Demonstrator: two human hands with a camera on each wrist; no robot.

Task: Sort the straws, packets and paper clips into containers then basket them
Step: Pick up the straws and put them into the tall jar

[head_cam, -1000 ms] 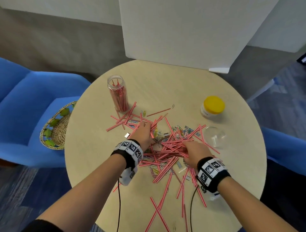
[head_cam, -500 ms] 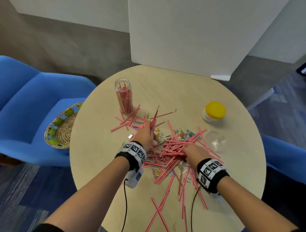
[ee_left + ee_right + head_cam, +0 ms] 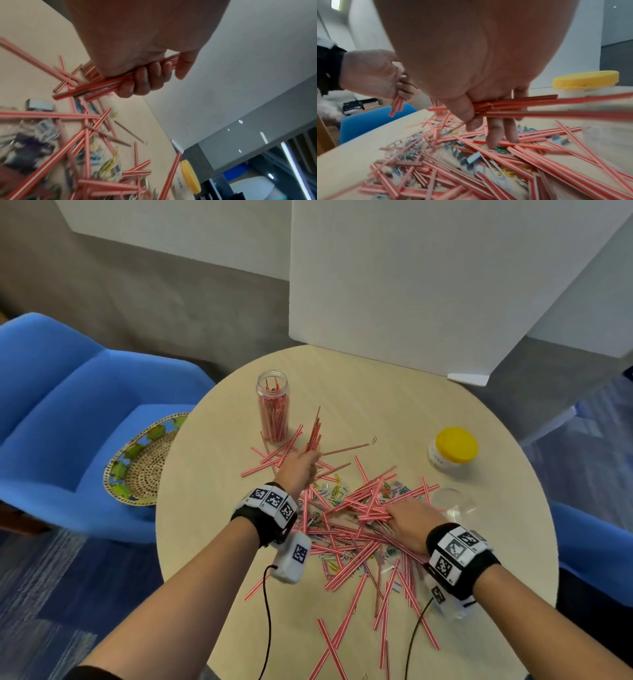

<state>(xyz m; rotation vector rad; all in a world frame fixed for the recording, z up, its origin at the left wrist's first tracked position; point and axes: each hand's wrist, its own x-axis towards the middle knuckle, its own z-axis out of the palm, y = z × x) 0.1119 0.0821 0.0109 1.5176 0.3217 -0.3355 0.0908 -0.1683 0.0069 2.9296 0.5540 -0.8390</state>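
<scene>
Red-and-white striped straws lie scattered over the round table, mixed with coloured paper clips and small packets. My left hand is raised above the pile and grips a bundle of straws that points up toward the tall clear jar, which holds several straws. In the left wrist view the fingers curl round that bundle. My right hand rests on the pile and pinches a bunch of straws between thumb and fingers.
A yellow-lidded tub stands at the right of the table, with a clear empty container beside my right hand. A woven basket sits on the blue chair to the left. A white board stands behind the table.
My left hand has lifted off the table with a bundle of straws and tilted it upright toward the jar. My right hand stays on the pile, gathering straws.
</scene>
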